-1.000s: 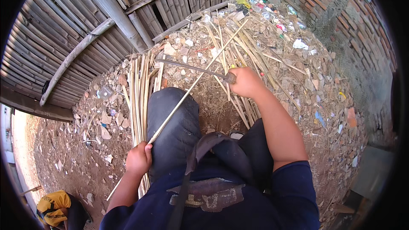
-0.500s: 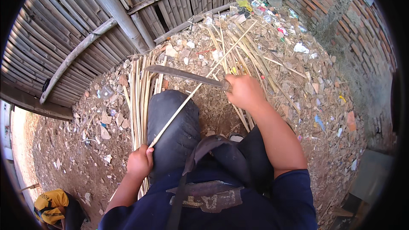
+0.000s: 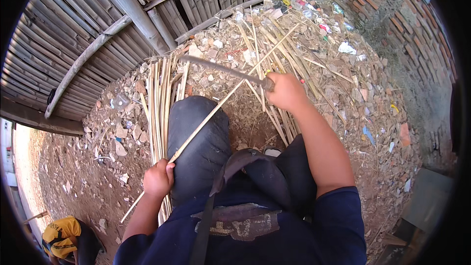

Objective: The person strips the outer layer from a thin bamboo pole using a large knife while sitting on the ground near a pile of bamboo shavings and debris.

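Note:
My left hand (image 3: 158, 178) is closed round a long pale bamboo strip (image 3: 210, 116), which slants up and to the right across my knee. Its short lower end sticks out behind the hand. In my right hand (image 3: 286, 91) I grip the handle of a machete (image 3: 223, 70). The long dark blade points left and lies against the strip, crossing it near the handle; it is slightly blurred. Beside my left leg lies a bundle of split bamboo strips (image 3: 158, 113), partly hidden by the leg and my left forearm.
More bamboo strips (image 3: 289, 59) lie ahead on stony ground. Litter (image 3: 314, 12) is heaped at the far corner. A slatted bamboo wall (image 3: 78, 34) stands at the left, a brick wall (image 3: 417, 44) at the right. Another person (image 3: 64, 235) in yellow bends at lower left.
The strip has slid back through my left hand, its lower end now showing behind it. My right hand has shifted slightly right and up, and the machete's blade has swung with it.

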`<state>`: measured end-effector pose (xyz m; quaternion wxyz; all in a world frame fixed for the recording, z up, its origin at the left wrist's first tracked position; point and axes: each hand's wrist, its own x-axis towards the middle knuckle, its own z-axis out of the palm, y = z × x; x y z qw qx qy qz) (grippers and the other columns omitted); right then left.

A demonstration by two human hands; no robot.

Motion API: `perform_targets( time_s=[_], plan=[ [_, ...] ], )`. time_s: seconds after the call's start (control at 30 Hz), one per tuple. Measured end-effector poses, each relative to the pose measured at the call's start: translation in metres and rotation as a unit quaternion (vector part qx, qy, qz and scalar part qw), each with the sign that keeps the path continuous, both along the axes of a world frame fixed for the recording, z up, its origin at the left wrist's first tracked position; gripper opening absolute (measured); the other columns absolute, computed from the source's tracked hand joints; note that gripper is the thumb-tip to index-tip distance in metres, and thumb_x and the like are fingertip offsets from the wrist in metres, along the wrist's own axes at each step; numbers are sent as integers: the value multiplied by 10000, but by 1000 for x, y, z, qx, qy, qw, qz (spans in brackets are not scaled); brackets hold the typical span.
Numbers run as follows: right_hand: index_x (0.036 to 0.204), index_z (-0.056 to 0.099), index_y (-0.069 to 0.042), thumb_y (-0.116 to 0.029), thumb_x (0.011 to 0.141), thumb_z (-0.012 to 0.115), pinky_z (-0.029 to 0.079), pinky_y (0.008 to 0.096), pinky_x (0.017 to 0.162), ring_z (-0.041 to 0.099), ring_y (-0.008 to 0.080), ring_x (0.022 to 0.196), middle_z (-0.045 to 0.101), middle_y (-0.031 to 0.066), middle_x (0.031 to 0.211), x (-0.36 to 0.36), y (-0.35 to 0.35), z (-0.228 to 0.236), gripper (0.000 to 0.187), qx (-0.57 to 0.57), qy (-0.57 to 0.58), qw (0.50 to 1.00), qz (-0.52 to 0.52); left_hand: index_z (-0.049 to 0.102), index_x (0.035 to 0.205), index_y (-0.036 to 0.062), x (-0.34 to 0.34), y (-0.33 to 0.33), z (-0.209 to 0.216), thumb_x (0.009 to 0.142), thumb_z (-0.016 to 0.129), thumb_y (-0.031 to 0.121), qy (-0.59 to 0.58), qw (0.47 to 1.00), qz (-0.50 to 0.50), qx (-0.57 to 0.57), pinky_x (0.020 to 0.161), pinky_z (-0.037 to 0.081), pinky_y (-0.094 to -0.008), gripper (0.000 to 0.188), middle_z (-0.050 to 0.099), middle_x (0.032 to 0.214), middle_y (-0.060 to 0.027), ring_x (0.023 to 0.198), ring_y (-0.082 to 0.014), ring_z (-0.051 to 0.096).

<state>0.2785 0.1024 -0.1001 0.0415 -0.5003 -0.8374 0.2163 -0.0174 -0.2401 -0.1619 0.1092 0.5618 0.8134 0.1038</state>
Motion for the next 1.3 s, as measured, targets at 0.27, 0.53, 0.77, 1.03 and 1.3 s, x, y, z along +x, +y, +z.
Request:
perform_targets(
  time_s=[0.27,0.53,0.77,1.03,1.3],
  plan=[
    [1069,721,-131,-203,792,689,568,509,797,709,405,885,727,198,931,8,1,-13,287,46,-27,998,-23,549,878,53,-5,-2,20,1041,543,415,41,998,-8,-40,591,517,-563,397,638,695,-224,642,-471,649],
    [1014,723,-121,-214,805,692,556,504,807,702,407,898,721,196,890,30,35,-28,231,32,63,990,-124,536,871,50,-4,4,7,1036,560,400,6,1000,-11,9,577,507,-576,387,617,656,-247,631,-483,642],
    [1004,713,-97,-156,779,695,561,498,780,710,390,868,720,195,888,8,6,-15,233,15,5,1000,3,531,870,45,-9,-1,3,1032,564,404,-5,1000,-14,12,578,509,-570,395,624,658,-243,634,-480,644],
    [1141,714,-142,-180,806,702,590,482,794,722,384,878,756,165,944,10,-5,-16,338,91,-11,996,12,529,867,43,-9,0,16,1029,583,357,9,1000,-19,-22,573,495,-568,357,623,665,-248,633,-478,637],
    [1109,735,-96,-189,839,683,565,467,793,714,389,877,740,203,921,46,33,-22,290,31,101,986,-133,536,846,31,-10,10,21,1039,564,342,-27,999,-24,-10,594,487,-572,368,609,660,-257,646,-492,622]
  ],
)
